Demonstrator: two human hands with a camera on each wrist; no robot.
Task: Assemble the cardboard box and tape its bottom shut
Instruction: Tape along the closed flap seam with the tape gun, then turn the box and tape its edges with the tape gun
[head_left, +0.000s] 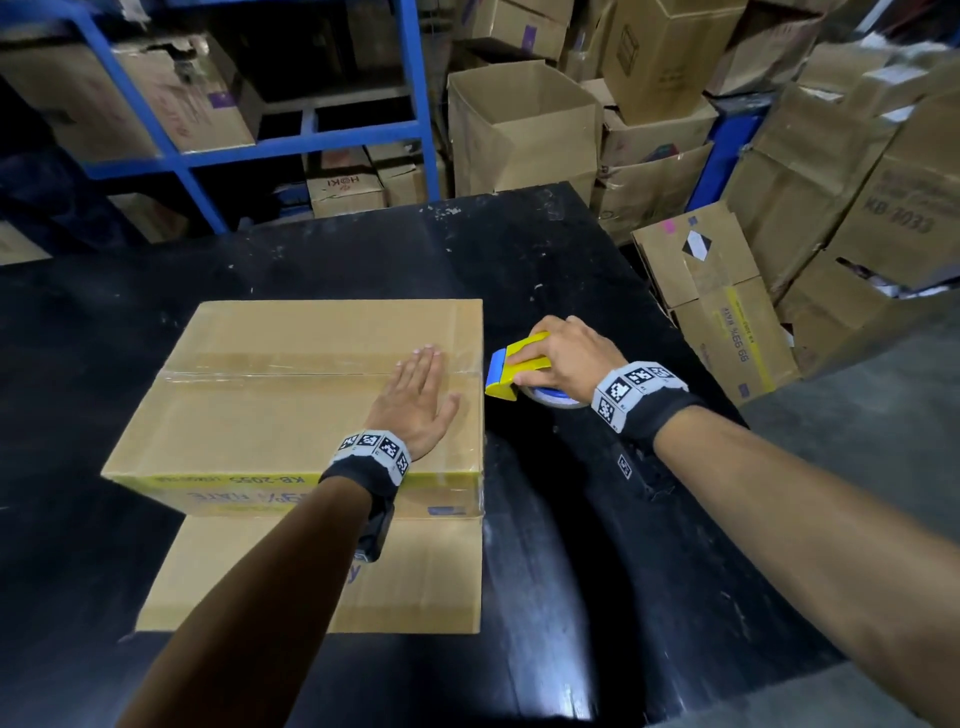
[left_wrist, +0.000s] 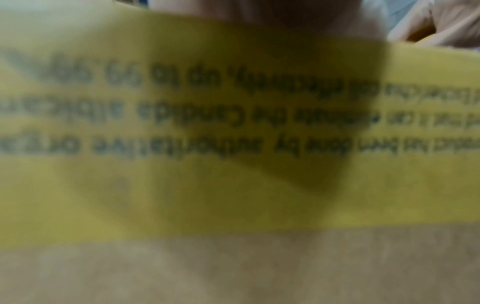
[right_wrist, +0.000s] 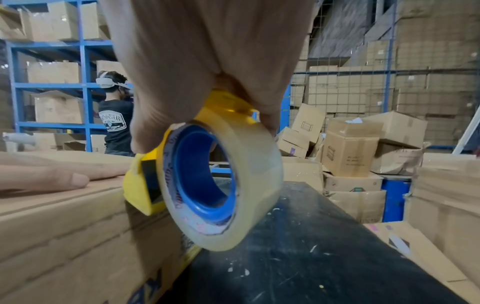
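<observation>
One black surface (head_left: 545, 291) carries the work, with stacked cartons and blue shelving crowding the floor beyond its far and right edges. Toward its left-centre sits the cardboard box (head_left: 249, 415), squared up and turned bottom side up, its flaps closed; another flap lies flat on the surface at the near side. Clear tape (head_left: 291, 370) runs along the centre seam from the box's left edge to its right edge, so by my reading the main strip is down and the job is almost finished. What looks left is cutting the tape at the right edge, smoothing the tail down the side, and turning the box upright. The left hand (head_left: 415, 400) lies flat on the box top near the right edge, fingers straight and together, pressing beside the seam. The right hand (head_left: 563, 356) is curled round the yellow-and-blue tape dispenser (head_left: 511, 369), just off the box's right edge, its roll (right_wrist: 223, 185) hanging above the surface.
</observation>
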